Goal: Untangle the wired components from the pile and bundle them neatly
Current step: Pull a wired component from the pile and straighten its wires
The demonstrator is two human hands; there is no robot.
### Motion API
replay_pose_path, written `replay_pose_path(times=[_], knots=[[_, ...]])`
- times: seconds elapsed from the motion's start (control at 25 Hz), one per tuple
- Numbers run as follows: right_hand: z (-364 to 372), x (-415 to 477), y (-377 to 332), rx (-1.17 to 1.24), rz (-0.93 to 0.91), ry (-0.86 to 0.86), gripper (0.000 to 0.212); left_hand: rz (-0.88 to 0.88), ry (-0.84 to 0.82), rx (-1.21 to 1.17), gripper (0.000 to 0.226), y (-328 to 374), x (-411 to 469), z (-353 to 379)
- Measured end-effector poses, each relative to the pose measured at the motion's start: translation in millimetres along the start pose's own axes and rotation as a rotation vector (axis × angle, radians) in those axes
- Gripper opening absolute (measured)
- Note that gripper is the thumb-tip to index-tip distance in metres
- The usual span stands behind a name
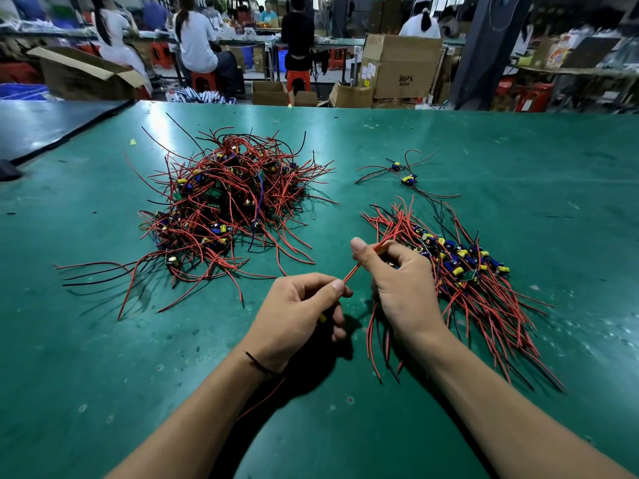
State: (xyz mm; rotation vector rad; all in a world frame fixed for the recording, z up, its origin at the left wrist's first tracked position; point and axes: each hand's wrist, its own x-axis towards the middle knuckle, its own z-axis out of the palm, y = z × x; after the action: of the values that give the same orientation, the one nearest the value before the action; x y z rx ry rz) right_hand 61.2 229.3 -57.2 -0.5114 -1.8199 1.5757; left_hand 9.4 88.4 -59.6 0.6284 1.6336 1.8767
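Observation:
A tangled pile [224, 198] of red and black wires with small blue and yellow parts lies on the green table [518, 150] at centre left. A flatter bundle [470, 271] with its wires laid roughly parallel lies at the right. Between my hands runs a red wire [352, 271]. My left hand [294, 316] pinches its lower end between thumb and forefinger, with a yellow bit showing under the fingers. My right hand [397, 285] grips the upper end, close against the bundle. More red and black wires hang below my right hand.
Two separate wired components [404, 174] lie beyond the bundle at the far right. A dark mat [41, 126] covers the far left corner. Past the table's far edge stand cardboard boxes [401, 67], red stools and seated people at benches.

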Motion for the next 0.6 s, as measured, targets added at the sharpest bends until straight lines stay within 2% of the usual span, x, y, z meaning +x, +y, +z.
replay_pose_path(times=[0.12, 0.2, 0.32, 0.4, 0.52, 0.6], knots=[[-2, 3, 4, 0.043, 0.039, -0.131, 0.032, -0.004, 0.011, 0.002, 0.02, -1, 1, 0], [-2, -1, 3, 0.042, 0.068, -0.281, 0.029, -0.002, 0.013, -0.024, 0.02, -1, 1, -1], [-1, -8, 0, 0.264, 0.244, -0.426, 0.018, -0.032, -0.021, -0.082, 0.021, 1, -1, -4], [-2, -9, -2, 0.31, 0.289, -0.418, 0.016, -0.054, -0.042, -0.108, 0.021, 3, -1, -4], [-3, -3, -2, -0.06, 0.006, -0.256, 0.017, -0.057, -0.034, -0.108, 0.021, 3, 1, -3], [-2, -1, -3, -0.185, -0.094, -0.133, 0.016, -0.044, -0.03, -0.087, 0.021, 2, 2, -5]])
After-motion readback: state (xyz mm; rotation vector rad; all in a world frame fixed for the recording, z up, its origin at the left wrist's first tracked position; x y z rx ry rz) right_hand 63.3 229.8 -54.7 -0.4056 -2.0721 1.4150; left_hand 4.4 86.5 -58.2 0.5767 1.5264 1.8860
